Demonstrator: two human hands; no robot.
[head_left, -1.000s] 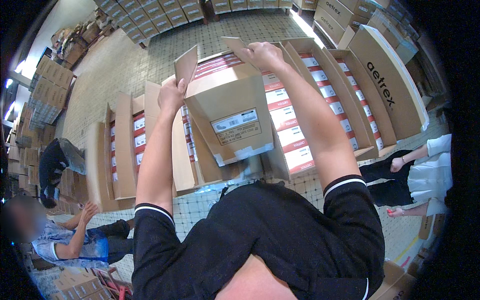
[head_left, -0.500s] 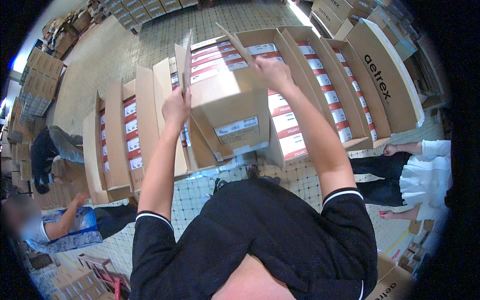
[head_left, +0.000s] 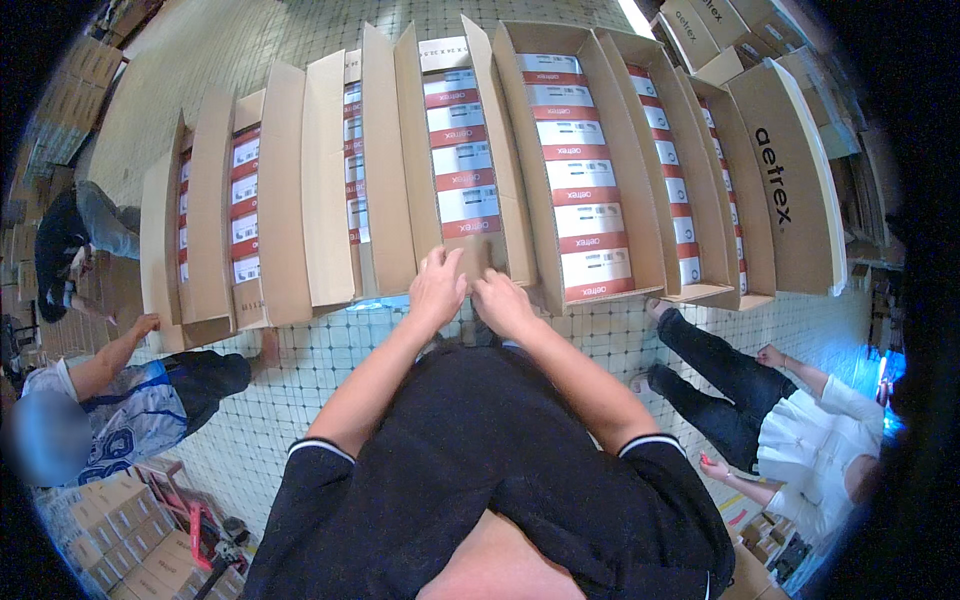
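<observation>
In front of me is an open long brown carton (head_left: 402, 190), its side flaps standing up. A row of red-and-white shoe boxes (head_left: 462, 155) fills it. My left hand (head_left: 438, 292) is at the carton's near end, its fingers bent over the short end flap (head_left: 470, 256). Close beside it, my right hand (head_left: 504, 304) has its fingers closed at the same flap's right part. The fingertips of both hands are partly hidden against the cardboard.
More open cartons of shoe boxes flank mine, including a wide one (head_left: 583, 190) to the right. A person in blue and white (head_left: 125, 400) is at the left, another bends behind (head_left: 85, 240). A person in a white top (head_left: 815, 425) stands right. Stacked cartons (head_left: 125, 535) lie lower left.
Both hands have let go of the long side flaps and come back together to the near end. The carton's near end, tilted up before, is lower, and the shoe boxes show more fully.
</observation>
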